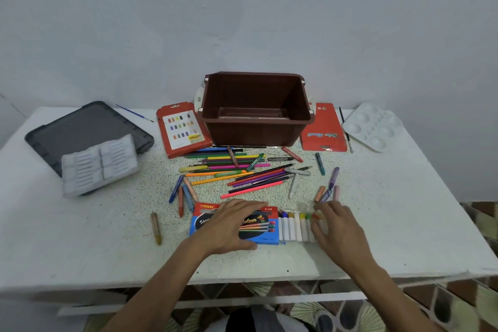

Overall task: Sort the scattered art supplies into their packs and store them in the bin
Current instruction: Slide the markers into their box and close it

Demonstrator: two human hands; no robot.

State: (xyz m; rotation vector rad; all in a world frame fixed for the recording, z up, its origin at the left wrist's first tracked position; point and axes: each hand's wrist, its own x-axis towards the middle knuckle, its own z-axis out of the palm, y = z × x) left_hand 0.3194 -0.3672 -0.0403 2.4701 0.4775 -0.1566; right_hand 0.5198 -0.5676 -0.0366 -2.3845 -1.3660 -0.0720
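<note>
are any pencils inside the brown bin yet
No, the pencils lie scattered on the table in front of the brown bin, none inside it.

A plain pale grey wall [242, 8] was noted behind the white tabletop [404, 224]; patterned floor tiles [458, 304] were observed beneath.
</note>
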